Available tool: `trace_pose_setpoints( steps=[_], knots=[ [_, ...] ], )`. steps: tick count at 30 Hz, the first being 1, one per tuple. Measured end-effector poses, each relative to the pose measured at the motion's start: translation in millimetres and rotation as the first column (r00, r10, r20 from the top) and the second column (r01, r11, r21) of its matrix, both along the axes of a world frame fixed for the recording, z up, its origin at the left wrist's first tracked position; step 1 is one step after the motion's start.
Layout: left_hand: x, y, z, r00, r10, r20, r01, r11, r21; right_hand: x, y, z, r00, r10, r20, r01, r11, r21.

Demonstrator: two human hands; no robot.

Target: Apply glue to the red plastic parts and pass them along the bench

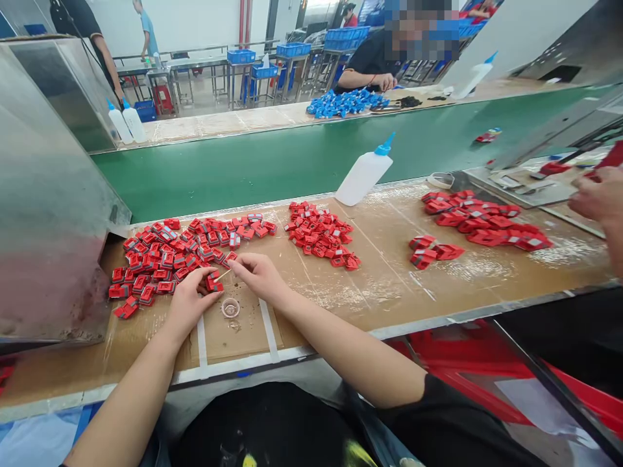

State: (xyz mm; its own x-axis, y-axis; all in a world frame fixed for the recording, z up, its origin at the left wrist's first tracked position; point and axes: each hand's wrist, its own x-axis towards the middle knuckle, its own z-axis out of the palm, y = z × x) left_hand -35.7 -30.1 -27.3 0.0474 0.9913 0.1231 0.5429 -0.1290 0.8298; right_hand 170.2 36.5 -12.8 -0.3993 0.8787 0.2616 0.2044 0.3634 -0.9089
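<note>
My left hand (189, 302) is closed on a small red part (213, 283) just above the workbench (389, 292). My right hand (257, 273) pinches a thin wooden stick (224, 275) whose tip points at that red part. A small clear cup (230, 307) sits on the bench just below both hands. A large spread of the same red parts (165, 256) lies to the left and behind my hands. A second pile of red parts (318, 235) lies further right.
A white squeeze bottle with a blue nozzle (364, 174) leans at the bench's back edge by the green conveyor belt (272, 162). More red parts (479, 220) lie at the right, near another person's hand (599, 201). A metal housing (48, 194) stands at the left.
</note>
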Motion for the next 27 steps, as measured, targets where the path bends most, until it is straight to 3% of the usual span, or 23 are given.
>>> trace_pose_setpoints(
  steps=[14, 20, 22, 24, 27],
  knots=[
    [0.8, 1.1, -2.1, 0.996, -0.029, -0.079, 0.034, 0.997, 0.063, -5.0, 1.5, -13.5, 0.995, -0.052, 0.086, 0.037, 0.985, 0.169],
    [0.4, -0.6, 0.6, 0.998, -0.041, -0.045, 0.044, 0.998, 0.049, 6.8, 0.3, -3.7, 0.995, -0.079, 0.056, 0.063, 0.967, 0.246],
    [-2.0, -1.5, 4.8, 1.000, -0.002, -0.018, 0.003, 0.998, 0.055, 15.6, -7.7, 2.5, 0.993, -0.030, 0.113, -0.009, 0.943, 0.333],
    [-4.8, -1.1, 13.8, 0.997, 0.049, -0.060, -0.043, 0.994, 0.100, 21.4, -18.4, 6.9, 0.961, 0.040, 0.275, -0.164, 0.882, 0.442],
    [-6.1, 4.5, 35.3, 0.975, 0.077, -0.208, -0.036, 0.981, 0.191, 23.7, -24.7, 9.7, 0.836, 0.058, 0.546, -0.378, 0.783, 0.494]
  ],
)
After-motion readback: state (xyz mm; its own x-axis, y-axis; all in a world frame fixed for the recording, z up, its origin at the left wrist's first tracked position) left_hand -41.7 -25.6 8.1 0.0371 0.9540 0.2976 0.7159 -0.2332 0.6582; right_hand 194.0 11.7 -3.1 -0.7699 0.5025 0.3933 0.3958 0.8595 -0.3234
